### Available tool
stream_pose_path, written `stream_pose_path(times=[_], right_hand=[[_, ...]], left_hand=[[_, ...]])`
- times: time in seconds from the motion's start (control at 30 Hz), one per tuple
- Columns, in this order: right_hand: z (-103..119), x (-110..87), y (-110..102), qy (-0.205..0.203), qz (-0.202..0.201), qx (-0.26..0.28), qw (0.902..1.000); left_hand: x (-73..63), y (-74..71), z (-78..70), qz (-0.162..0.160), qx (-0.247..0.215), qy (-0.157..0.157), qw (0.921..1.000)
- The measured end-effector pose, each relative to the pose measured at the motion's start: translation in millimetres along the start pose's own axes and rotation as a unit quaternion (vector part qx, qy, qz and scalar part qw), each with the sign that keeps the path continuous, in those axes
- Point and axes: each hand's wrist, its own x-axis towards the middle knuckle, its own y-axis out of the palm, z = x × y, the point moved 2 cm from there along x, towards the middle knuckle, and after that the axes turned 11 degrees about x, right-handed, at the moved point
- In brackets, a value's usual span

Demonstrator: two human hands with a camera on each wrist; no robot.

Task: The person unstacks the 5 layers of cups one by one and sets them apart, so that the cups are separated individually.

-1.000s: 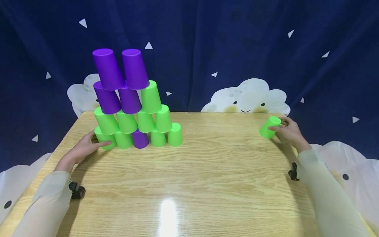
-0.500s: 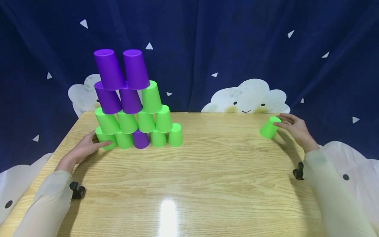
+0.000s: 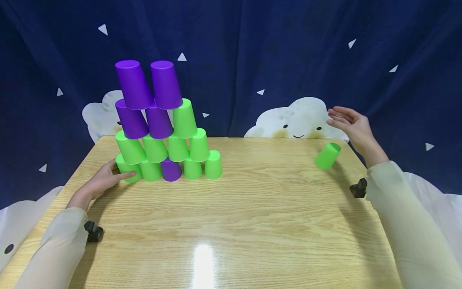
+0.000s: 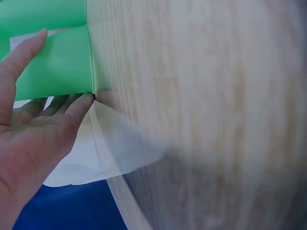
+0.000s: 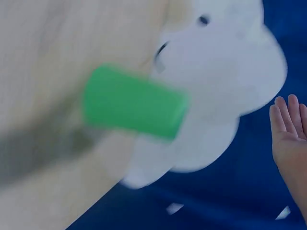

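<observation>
In the head view, my left hand (image 3: 102,179) holds the leftmost bottom green cup (image 3: 127,173), thumb across its front and fingers on its far side. The left wrist view shows this green cup (image 4: 57,64) between thumb and fingers. Above and beside it rises a stack of upside-down green and purple cups, four rows high, topped by two purple cups (image 3: 167,86). A separate green cup (image 3: 327,156) stands upside down at the table's far right. My right hand (image 3: 355,127) is raised above and behind it, apart from it, with nothing in its fingers.
The wooden table (image 3: 252,208) spreads between the stack and the lone cup. A dark blue curtain (image 3: 231,60) with white clouds hangs behind the table's back edge. The stack stands near the table's left side.
My right hand has let go of the lone green cup and risen away from it, leaving it standing on the table. My left hand and the stack have stayed in place.
</observation>
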Motion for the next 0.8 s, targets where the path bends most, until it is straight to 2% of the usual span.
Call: stream_pose_path(times=[0.13,0.27,0.53,0.8], right_hand=[[14,15.1,49,-0.014,0.049,0.052,0.9974],[28,28.4,107,-0.026,0.099,0.079,0.9916],[60,48.4,227,-0.061,0.186,0.089,0.9767],[80,48.7,332,-0.103,0.263,0.094,0.9548]], left_hand=[[0.2,-0.3,-1.9,0.002,0.004,-0.005,1.0000],[0.5,-0.1,-3.0,0.005,0.003,-0.005,1.0000],[1.6,0.8,-1.8,0.006,0.002,-0.008,0.9999],[1.3,-0.2,0.9,0.007,0.000,-0.010,0.9999]])
